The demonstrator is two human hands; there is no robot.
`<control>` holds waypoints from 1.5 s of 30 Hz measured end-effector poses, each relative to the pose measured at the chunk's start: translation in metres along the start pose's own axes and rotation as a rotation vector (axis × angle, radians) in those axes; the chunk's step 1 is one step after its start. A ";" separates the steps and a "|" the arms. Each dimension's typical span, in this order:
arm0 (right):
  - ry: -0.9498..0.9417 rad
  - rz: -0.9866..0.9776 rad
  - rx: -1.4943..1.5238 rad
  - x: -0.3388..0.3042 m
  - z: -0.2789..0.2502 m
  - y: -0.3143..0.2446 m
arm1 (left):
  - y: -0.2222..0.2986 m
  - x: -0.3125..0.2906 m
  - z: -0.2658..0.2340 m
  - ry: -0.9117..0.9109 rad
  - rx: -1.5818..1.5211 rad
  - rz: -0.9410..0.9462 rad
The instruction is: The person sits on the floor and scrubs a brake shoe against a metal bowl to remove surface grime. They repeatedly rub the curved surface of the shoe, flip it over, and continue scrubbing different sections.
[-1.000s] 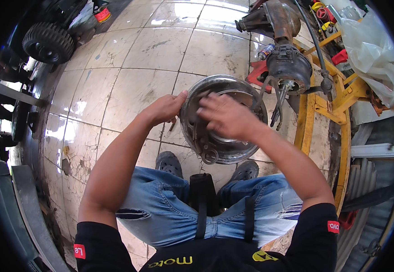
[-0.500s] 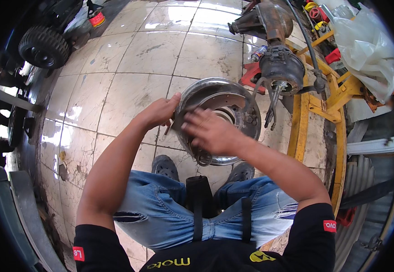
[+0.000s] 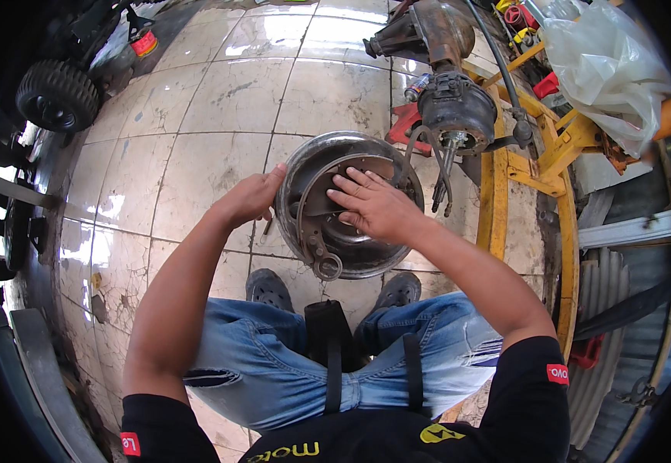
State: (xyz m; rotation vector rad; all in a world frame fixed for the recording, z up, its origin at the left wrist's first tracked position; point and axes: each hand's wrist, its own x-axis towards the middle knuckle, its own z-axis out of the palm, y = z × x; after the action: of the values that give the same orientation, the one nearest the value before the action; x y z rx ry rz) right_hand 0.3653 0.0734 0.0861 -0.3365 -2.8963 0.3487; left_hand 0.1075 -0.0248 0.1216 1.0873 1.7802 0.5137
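A round metal brake drum (image 3: 289,239) with curved brake shoes inside it stands on the floor in front of me. My left hand (image 3: 254,198) is at its left rim, thumb stretched upward and the other fingers curled at the edge, partly hidden. Across the middle of the drum lies my right hand (image 3: 370,202), fingers spread, over the far curved shoe (image 3: 374,164). A lever with a ring-shaped end (image 3: 327,267) pokes out over the near rim. Beside my left fingers, a thin rod (image 3: 267,228) shows on the tiles.
To the right, a greasy axle housing (image 3: 459,108) rests by a yellow metal frame (image 3: 497,208) and a red stand (image 3: 406,123). Clear plastic sheeting (image 3: 609,69) hangs over the frame. A tyre (image 3: 58,96) and a black-and-red bottle (image 3: 143,42) are far left.
My right hand has moved from the drum's left side toward its middle, and its blur is gone. My left hand has shifted slightly left. The view has shifted a little.
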 end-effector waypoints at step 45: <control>0.500 0.925 1.549 -0.016 -0.081 0.031 | 0.039 -0.021 0.012 -0.075 -0.234 0.074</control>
State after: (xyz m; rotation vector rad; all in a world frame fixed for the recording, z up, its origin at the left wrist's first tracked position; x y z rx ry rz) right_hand 0.4052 0.1156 0.1522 -1.1012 -1.1559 1.9633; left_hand 0.1386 -0.0242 0.1549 0.9977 1.5751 0.6982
